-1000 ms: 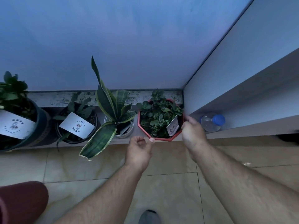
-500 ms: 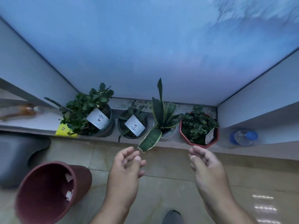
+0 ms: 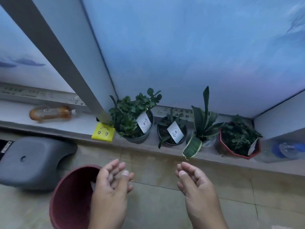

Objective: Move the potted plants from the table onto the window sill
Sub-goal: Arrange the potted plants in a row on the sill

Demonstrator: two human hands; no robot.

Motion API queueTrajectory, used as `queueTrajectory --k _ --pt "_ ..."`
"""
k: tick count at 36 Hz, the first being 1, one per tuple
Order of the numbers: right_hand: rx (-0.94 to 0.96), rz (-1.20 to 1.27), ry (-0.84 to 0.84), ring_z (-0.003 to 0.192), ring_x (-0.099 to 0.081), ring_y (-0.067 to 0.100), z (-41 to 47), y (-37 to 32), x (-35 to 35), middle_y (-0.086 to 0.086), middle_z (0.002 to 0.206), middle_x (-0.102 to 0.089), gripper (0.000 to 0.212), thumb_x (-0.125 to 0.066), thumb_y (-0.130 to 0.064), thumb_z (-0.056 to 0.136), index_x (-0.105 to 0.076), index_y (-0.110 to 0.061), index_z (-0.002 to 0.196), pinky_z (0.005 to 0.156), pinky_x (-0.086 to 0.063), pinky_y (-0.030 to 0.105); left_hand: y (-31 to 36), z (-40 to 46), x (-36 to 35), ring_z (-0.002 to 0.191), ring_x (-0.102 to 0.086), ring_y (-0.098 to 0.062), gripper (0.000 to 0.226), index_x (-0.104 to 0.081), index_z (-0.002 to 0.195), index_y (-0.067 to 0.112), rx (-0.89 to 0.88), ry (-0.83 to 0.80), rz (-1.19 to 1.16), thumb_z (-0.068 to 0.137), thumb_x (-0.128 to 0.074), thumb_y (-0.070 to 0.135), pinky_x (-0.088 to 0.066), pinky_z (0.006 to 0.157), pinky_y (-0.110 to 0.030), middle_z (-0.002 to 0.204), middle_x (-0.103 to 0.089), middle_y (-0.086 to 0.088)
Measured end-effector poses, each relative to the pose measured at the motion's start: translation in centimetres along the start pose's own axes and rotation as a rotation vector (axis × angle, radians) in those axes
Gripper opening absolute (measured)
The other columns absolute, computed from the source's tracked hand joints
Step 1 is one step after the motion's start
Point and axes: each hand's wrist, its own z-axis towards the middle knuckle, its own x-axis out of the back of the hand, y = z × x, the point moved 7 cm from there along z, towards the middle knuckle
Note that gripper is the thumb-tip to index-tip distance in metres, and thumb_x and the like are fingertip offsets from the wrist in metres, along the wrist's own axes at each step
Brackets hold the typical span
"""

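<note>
Both hands have drawn back from the red octagonal pot (image 3: 237, 144), now standing at the right end of the window sill (image 3: 148, 149) beside the snake plant (image 3: 201, 128), small dark pot (image 3: 172, 132) and large grey pot (image 3: 133, 124). Left hand (image 3: 109, 192) and right hand (image 3: 198, 189) hang over the floor, each grip relaxed and empty. Placement step appears complete. No counter is in view, so whether pots remain cannot be told; the next move calls for turning to check.
</note>
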Motion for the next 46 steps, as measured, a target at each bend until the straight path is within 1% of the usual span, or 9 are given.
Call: queueTrajectory --k 8,13,18,23,29,34,38,41,46 --pt "0.123 0.023 -0.058 0.106 -0.070 0.012 6.9 2.0 -5.5 -0.003 0.110 -0.074 0.019 -0.064 -0.010 0.095 -0.069 -0.022 0.109 0.100 -0.055 0.043 -4.3 7.1 -0.4 0.082 -0.069 -0.001 0.045 -0.051 0.129 0.018 -0.091 0.056 0.029 0.091 -0.062 -0.003 -0.060 0.062 -0.023 0.125 -0.061 0.000" --pt "0.205 -0.014 -0.102 0.095 -0.072 0.015 10.9 1.2 -8.7 0.000 0.109 -0.068 0.022 -0.059 -0.012 0.099 -0.063 -0.017 0.120 0.071 -0.060 0.029 -6.0 11.8 -2.4 0.107 -0.059 -0.011 0.052 -0.040 0.141 0.029 -0.067 0.087 0.074 0.094 -0.062 0.026 -0.048 0.102 -0.050 0.141 -0.053 0.003" --pt "0.365 -0.239 -0.113 0.095 -0.069 0.010 14.1 -1.8 -11.4 -0.016 0.104 -0.062 0.032 -0.050 -0.023 0.102 -0.054 -0.026 0.134 0.079 -0.063 0.040 -5.6 15.7 -4.4 0.117 -0.052 -0.020 0.048 -0.041 0.143 0.020 -0.119 0.100 0.078 0.098 -0.056 0.032 -0.037 0.095 -0.032 0.137 -0.055 -0.003" --pt "0.416 -0.366 -0.078 0.098 -0.067 0.020 16.6 -2.7 -13.3 -0.003 0.104 -0.070 0.024 -0.043 -0.030 0.100 -0.062 -0.029 0.114 0.088 -0.059 0.048 -5.7 17.8 -4.9 0.106 -0.057 -0.024 0.029 -0.048 0.123 0.023 -0.175 0.109 0.074 0.097 -0.058 0.028 -0.044 0.088 -0.036 0.118 -0.062 -0.001" --pt "0.333 -0.282 -0.086 0.071 -0.059 0.017 18.0 -2.9 -14.3 -0.002 0.083 -0.067 0.017 -0.049 -0.021 0.097 -0.064 -0.021 0.088 0.065 -0.047 0.031 -5.6 18.1 -4.4 0.110 -0.060 -0.030 0.034 -0.053 0.128 0.022 -0.205 0.155 0.089 0.095 -0.061 0.027 -0.050 0.092 -0.040 0.119 -0.066 -0.004" --pt "0.255 -0.247 -0.085 0.060 -0.029 0.022 17.8 -2.7 -13.9 0.014 0.066 -0.043 0.026 -0.050 -0.012 0.086 -0.040 -0.016 0.062 0.056 -0.023 0.035 -5.3 18.6 -4.7 0.111 -0.061 -0.028 0.032 -0.055 0.131 0.021 -0.226 0.103 0.100 0.100 -0.054 0.022 -0.047 0.088 -0.033 0.121 -0.066 -0.005" --pt "0.163 -0.216 -0.144 0.057 -0.049 0.023 16.9 -0.8 -13.8 0.011 0.056 -0.060 0.018 -0.054 -0.014 0.094 -0.058 -0.007 0.078 0.048 -0.036 0.029 -5.1 20.2 -4.4 0.113 -0.063 -0.018 0.030 -0.060 0.129 0.029 -0.200 0.022 -0.044 0.101 -0.049 0.025 -0.050 0.101 -0.041 0.125 -0.067 0.004" --pt "0.091 -0.118 -0.207 0.066 -0.064 0.026 16.0 0.9 -14.5 0.005 0.052 -0.068 0.015 -0.056 -0.014 0.095 -0.063 -0.001 0.097 0.044 -0.046 0.026 -5.8 21.2 -3.7 0.114 -0.063 -0.019 0.036 -0.050 0.139 0.017 -0.102 0.022 -0.281 0.104 -0.047 0.018 -0.049 0.104 -0.044 0.128 -0.064 -0.001" --pt "0.113 -0.056 -0.179 0.059 -0.066 0.022 15.8 0.6 -14.6 0.012 0.069 -0.070 0.014 -0.052 -0.013 0.098 -0.061 -0.005 0.103 0.048 -0.053 0.027 -6.6 21.1 -3.5 0.104 -0.065 -0.020 0.016 -0.060 0.113 0.022 -0.134 0.120 -0.218 0.097 -0.057 0.020 -0.052 0.098 -0.049 0.113 -0.068 -0.001"
